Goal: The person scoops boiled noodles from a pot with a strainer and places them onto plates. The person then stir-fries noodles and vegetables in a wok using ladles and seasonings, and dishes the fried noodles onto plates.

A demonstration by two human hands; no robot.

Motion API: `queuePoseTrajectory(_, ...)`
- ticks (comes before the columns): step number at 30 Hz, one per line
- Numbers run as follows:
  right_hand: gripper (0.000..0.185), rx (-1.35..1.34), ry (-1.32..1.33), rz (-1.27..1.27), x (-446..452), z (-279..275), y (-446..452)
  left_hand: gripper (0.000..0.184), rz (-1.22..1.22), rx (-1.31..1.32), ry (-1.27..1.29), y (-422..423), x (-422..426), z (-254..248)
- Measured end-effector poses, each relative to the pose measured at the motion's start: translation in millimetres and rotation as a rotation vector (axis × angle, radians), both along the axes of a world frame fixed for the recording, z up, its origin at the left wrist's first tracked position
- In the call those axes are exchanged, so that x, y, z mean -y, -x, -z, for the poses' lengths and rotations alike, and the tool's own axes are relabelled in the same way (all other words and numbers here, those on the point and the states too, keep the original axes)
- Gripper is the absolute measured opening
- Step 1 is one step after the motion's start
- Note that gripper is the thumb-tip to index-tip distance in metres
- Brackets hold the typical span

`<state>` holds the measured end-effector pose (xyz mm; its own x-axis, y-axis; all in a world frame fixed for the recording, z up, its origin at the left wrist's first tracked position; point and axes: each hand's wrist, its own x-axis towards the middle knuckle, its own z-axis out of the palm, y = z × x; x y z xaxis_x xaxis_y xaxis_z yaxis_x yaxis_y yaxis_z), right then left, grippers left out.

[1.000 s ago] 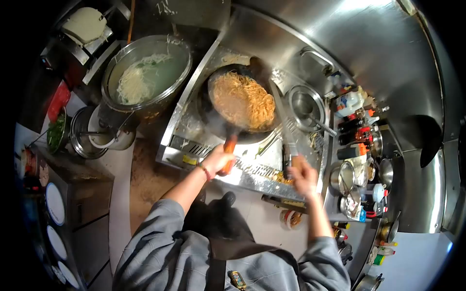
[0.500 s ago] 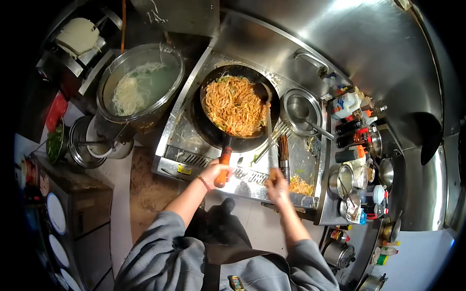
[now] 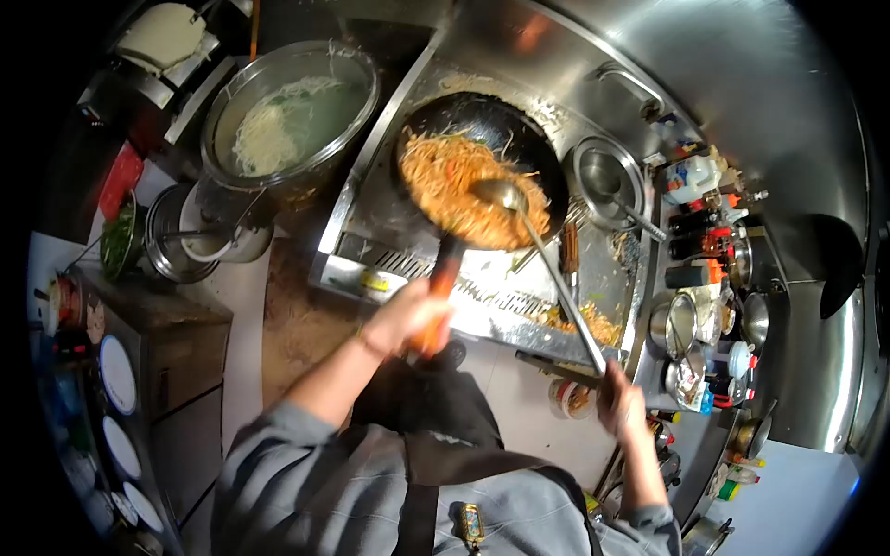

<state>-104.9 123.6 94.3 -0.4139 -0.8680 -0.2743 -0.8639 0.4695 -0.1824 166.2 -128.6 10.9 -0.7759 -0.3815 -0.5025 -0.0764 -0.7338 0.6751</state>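
My left hand is closed around the orange-brown wooden handle of a black wok. Reddish-brown fried noodles are heaped toward the wok's near side, slightly blurred by motion. At the lower right, my right hand grips the end of a long metal ladle. Its bowl lies against the noodles inside the wok. Part of the wok's far wall shows bare and dark.
Left of the stove stands a large pot of pale noodles in cloudy water. A metal basin holding another ladle sits right of the wok, near a bamboo brush. Seasoning bottles line the right shelf. Spilled noodles lie at the stove's front corner.
My right hand has moved right and toward my body, bringing the ladle's bowl over the noodles. The wok appears raised and tipped, with the noodles shifted toward its near side.
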Motion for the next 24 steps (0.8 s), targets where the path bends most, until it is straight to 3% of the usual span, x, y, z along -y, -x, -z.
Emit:
queuePoseTrajectory(1,0.037,-0.060,-0.037,0.006,23.6,2.2,1.2,0.015,-0.025,0.000,-0.058,10.8,12.3,-2.1)
queuePoseTrajectory(4,0.033,0.208,0.175,0.017,78.5,9.3,-6.9,0.010,-0.132,0.041,0.081,22.6,-7.2,30.5)
queuePoseTrajectory(6,0.040,0.265,0.268,0.118,90.6,-9.0,-10.7,0.026,-0.151,-0.037,0.135,0.3,-39.4,55.6)
queuePoseTrajectory(7,0.036,0.430,0.459,0.148,72.5,0.8,5.5,0.036,-0.158,-0.041,0.072,-13.4,-49.6,51.0)
queuePoseTrajectory(8,0.034,0.496,0.423,0.197,54.8,-9.3,19.2,0.042,-0.072,-0.050,0.058,-29.0,-50.6,55.6)
queuePoseTrajectory(11,0.028,0.896,0.447,0.407,32.5,-42.2,34.9,0.025,-0.078,-0.028,-0.019,-16.1,-23.1,12.0)
queuePoseTrajectory(12,0.024,0.807,0.452,0.373,37.9,-44.1,34.0,0.013,-0.102,-0.060,-0.001,-5.2,-5.0,3.1)
queuePoseTrajectory(13,0.023,0.793,0.414,0.312,52.3,-46.1,30.7,0.012,-0.107,-0.065,-0.040,7.6,10.0,10.0)
queuePoseTrajectory(15,0.021,0.803,0.385,0.442,93.9,-30.0,11.3,0.012,-0.135,-0.018,-0.045,34.4,21.5,28.1)
queuePoseTrajectory(17,0.015,0.546,0.387,0.300,130.1,58.1,13.7,0.013,-0.108,0.002,-0.010,45.1,22.0,31.3)
queuePoseTrajectory(18,0.010,0.252,0.336,0.151,150.4,87.9,-3.6,0.013,-0.127,0.060,0.024,49.8,19.6,38.7)
queuePoseTrajectory(21,0.006,0.226,0.107,-0.050,139.9,103.3,-50.1,0.013,-0.136,0.091,0.097,55.5,20.4,58.2)
queuePoseTrajectory(24,0.035,0.063,0.190,-0.100,62.4,80.8,7.8,0.015,-0.116,0.115,0.147,56.8,23.3,61.5)
